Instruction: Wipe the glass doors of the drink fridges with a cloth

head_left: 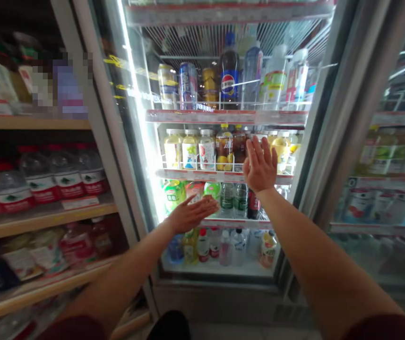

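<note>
Both my arms reach toward a lit drinks fridge with several shelves. My right hand [262,166] is raised with its fingers stretched out, in front of the second bottle row; it holds nothing and hides some bottles there. Lower and to the left, my left hand [195,211] lies flat with fingers extended, in front of the row of green-labelled water bottles [227,198]. Near the right hand are a dark tea bottle [239,141] and a yellow-capped lemon tea bottle [224,145]. Whether either hand touches anything, I cannot tell.
A Pepsi bottle [229,71] and cans [188,82] stand on the upper shelf. Small bottles [225,248] line the bottom. At left, a wooden shelf [81,212] carries red-capped water bottles [66,172]. Another glass-fronted fridge [388,189] is at right.
</note>
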### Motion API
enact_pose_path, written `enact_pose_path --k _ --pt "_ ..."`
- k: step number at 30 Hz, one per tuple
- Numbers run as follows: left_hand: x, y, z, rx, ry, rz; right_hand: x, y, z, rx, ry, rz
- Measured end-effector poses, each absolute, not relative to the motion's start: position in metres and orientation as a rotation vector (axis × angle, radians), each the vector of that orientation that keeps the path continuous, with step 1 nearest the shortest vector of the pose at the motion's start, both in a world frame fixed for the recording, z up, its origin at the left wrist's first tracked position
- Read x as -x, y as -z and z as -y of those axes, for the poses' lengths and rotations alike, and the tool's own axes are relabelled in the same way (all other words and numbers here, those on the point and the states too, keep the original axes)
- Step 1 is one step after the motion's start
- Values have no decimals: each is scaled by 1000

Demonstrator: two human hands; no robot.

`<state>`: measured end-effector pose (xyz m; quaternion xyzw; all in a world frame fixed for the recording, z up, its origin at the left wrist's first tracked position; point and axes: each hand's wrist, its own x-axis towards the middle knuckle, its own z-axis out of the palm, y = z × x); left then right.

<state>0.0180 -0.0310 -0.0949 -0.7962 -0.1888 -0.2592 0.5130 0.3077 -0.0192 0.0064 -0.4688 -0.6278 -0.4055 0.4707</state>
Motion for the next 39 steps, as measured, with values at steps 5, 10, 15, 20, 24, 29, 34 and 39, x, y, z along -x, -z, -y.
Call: enact_pose_path --k 5,10,15,20,24,29,34,39 --pt "2 -5 17 1663 1054 807 -309 -6 18 1129 1004 1524" --pt "-20 42 18 1612 1115 900 -308 -6 18 1118 1035 1503" --pt "-33 109 23 1963 576 424 -308 -7 19 1124 1025 1510" --pt "-11 7 8 1760 1019 759 -308 -7 20 1136 989 1535" --pt "-9 -3 5 1585 1270 921 -307 -8 22 1148 969 1544" --pt "-21 95 20 1931 742 527 -307 -10 25 1182 961 1552" --pt "-12 51 15 1891 738 565 -308 -8 22 1148 1000 1523" --pt "-13 -1 6 1592 1198 937 -308 -7 21 1136 1009 1510"
